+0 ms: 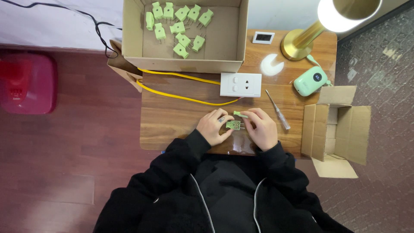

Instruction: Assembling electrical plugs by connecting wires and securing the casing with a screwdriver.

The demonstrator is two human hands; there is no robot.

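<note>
Both forearms come in from the bottom edge in black sleeves, wrists resting low on the wooden surface (172, 121), hands curled toward each other near its front edge. The left hand (213, 126) has its fingers bent, tips pinching the left side of a small green plug (233, 124), which sits between the two hands with thin metal prongs pointing right. The right hand (262, 128) is cupped knuckles up, its fingertips closed on a slim green-handled tool (240, 114) lying just above the plug.

The surface is glossy brown wood grain. Just right of the right hand lies a screwdriver (278, 110) with a clear handle, tilted. Beyond the hands sits a white rectangular socket (240, 84), smooth plastic, with a yellow cable (181, 97) looping off to the left. Further back, an open cardboard box (129, 34) holds a scatter of matching green plugs (179, 26). At the right stands a smaller empty carton (336, 129), flaps spread. A brass lamp (302, 41) and a mint rounded gadget (309, 81) fill the far right corner.
</note>
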